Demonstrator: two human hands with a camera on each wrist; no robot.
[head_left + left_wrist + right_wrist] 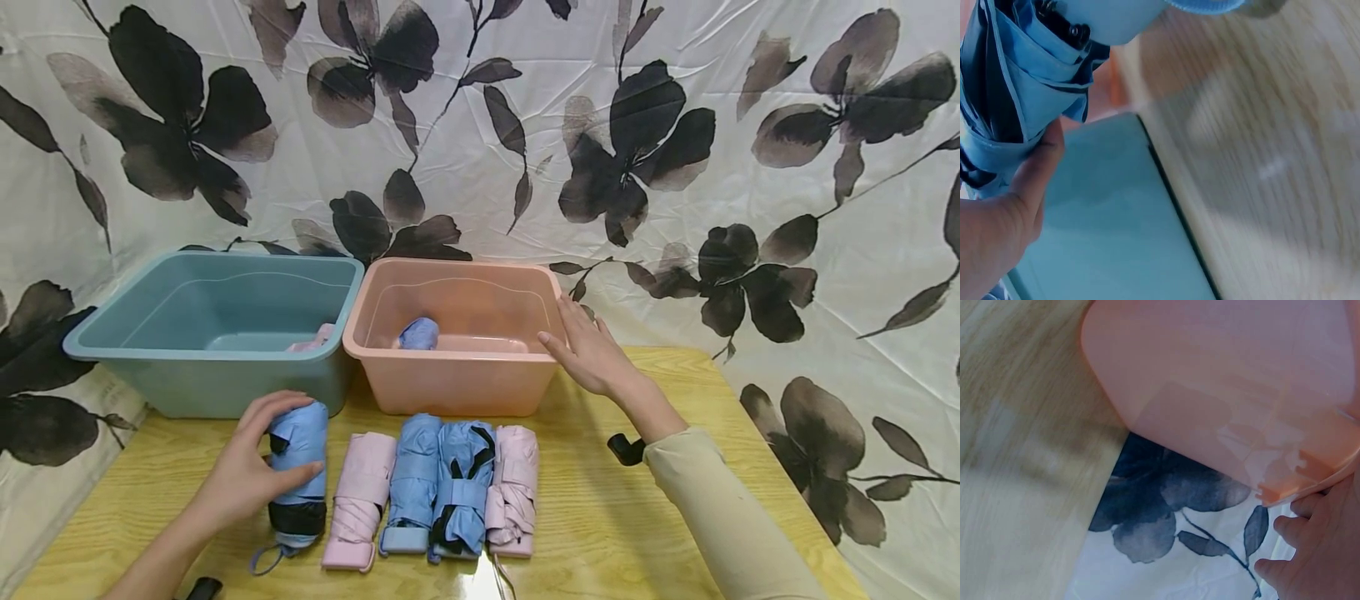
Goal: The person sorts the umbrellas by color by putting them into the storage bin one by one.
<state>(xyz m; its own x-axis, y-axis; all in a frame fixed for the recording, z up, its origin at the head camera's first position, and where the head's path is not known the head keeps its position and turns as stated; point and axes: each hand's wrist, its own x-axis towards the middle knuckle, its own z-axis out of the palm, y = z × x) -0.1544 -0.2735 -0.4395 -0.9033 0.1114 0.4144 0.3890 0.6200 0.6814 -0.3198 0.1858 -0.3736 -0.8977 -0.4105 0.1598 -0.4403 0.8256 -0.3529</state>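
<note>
Right in front of the teal bin (210,387), the left hand (255,467) has fingers and thumb wrapped round a blue umbrella (306,442), just left of a row of umbrellas (416,492), two pink, two blue. Right hand's (596,354) grip is loose, fingers straight against the pink bin's (450,383) rim.

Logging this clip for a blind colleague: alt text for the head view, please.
A left hand grips a folded blue umbrella left of four more umbrellas in a row: pink, blue, blue, pink. Behind them stand a teal bin and a peach bin, whose right side the right hand touches.
</note>
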